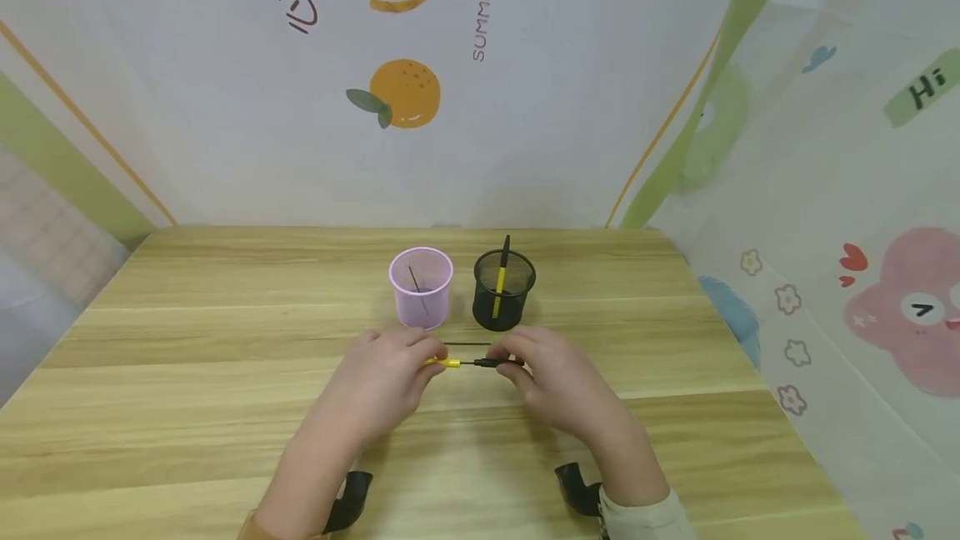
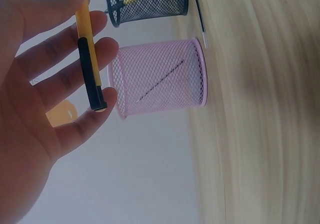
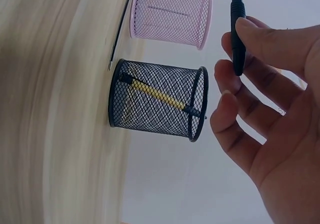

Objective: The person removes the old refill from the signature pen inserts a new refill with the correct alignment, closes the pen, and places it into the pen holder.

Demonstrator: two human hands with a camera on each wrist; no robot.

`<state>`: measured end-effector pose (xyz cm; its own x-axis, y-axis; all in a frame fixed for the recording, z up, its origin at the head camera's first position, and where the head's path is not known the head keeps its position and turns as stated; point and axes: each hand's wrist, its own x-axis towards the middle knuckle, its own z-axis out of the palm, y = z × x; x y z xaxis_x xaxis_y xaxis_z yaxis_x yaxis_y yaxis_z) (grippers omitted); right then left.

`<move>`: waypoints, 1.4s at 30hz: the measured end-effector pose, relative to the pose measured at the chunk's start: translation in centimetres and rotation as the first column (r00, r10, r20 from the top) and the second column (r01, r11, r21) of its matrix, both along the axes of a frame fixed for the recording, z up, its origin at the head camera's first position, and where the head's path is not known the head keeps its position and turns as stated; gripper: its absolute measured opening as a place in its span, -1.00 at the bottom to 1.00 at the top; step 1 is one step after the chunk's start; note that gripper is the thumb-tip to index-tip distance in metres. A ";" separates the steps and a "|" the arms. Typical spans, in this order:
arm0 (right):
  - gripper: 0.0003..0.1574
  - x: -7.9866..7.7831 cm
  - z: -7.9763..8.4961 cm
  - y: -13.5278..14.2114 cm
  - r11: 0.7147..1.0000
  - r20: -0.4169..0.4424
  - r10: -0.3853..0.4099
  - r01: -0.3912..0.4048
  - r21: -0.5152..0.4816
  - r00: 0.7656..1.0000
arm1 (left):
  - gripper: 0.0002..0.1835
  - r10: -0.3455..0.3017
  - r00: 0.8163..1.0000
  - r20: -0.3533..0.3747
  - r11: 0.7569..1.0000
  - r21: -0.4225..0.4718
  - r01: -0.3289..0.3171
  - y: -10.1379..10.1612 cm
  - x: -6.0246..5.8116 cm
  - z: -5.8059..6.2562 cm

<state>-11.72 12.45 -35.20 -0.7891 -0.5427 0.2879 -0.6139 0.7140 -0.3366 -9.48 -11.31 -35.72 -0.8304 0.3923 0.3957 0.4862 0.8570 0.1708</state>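
In the head view my left hand (image 1: 386, 373) pinches the yellow barrel (image 1: 450, 363) of a pen, whose black clip end (image 2: 91, 76) points down past the fingers in the left wrist view. Facing it, my right hand (image 1: 551, 377) pinches the pen's black grip section (image 3: 237, 39) between thumb and fingers. A thin dark refill (image 1: 467, 363) spans the gap between barrel and grip, so the two parts are apart but in line. Just beyond the hands, another refill (image 1: 467, 344) lies on the table.
A pink mesh cup (image 1: 422, 307) stands behind my left hand with a thin refill (image 2: 161, 80) in it. Right of it is a black mesh cup (image 1: 498, 315) holding a yellow and black pen (image 1: 500, 277). The wooden table (image 1: 187, 373) meets a printed cloth (image 1: 525, 148) at the back.
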 end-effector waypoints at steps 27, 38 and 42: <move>-0.84 0.0 -0.6 0.0 1.000 -0.031 0.018 -0.018 -0.020 0.999 | -0.94 -0.052 0.999 0.010 0.999 -0.013 0.052 1.6 -0.4 -0.6; -0.84 0.1 -0.6 0.2 0.999 0.009 -0.036 0.036 -0.011 0.999 | -0.91 -0.091 0.995 -0.030 0.995 0.044 0.092 1.9 -0.4 -0.6; -0.82 0.2 -0.5 0.2 0.998 0.049 -0.054 0.055 -0.005 0.997 | -0.89 -0.096 0.994 -0.055 0.994 0.053 0.099 1.9 -0.4 -0.6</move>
